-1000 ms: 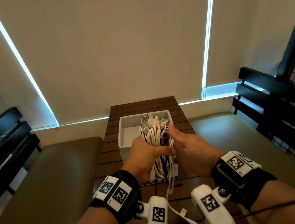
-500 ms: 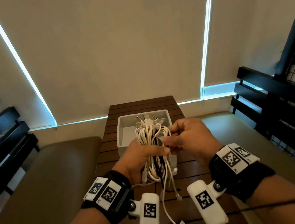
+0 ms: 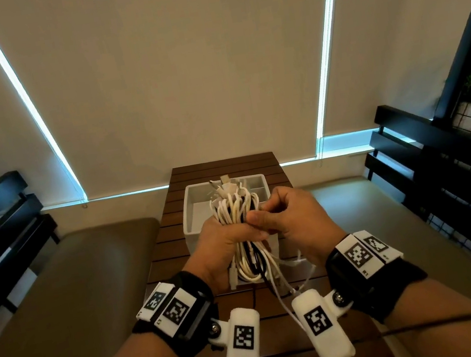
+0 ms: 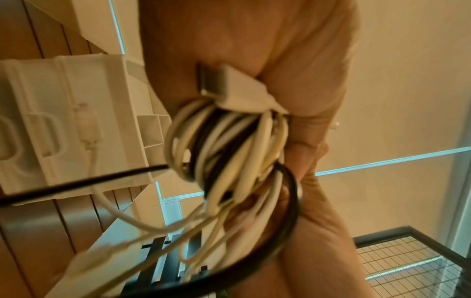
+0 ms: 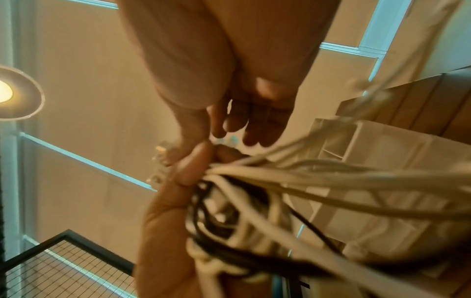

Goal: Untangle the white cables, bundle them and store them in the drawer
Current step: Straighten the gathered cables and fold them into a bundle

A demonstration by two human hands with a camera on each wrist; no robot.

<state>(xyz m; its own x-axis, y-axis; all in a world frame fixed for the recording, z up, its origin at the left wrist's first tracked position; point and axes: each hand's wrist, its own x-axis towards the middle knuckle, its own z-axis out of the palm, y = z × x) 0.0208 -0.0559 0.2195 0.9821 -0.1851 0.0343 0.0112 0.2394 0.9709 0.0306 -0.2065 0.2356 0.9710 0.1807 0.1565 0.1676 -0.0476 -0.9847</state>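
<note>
White cables (image 3: 235, 215), with black strands among them, stand bunched in the left hand (image 3: 223, 244), clenched around their middle above the open white drawer (image 3: 197, 216) on the slatted table (image 3: 170, 245). The right hand (image 3: 292, 220) pinches a strand at the bundle's side. No readable writing; wrist views are blurred.

The cables (image 3: 234, 209) are a folded bunch of white cords with a black cord or two running through them, standing roughly upright above the front of the drawer (image 3: 195, 216). Their plugs fan out at the top; looped ends and several loose tails hang below, one thin white tail trailing down toward the bench (image 3: 169, 239). The drawer is a white, open-topped box with a divider inside, sitting on the slatted wooden bench, a handle on its front.
</note>
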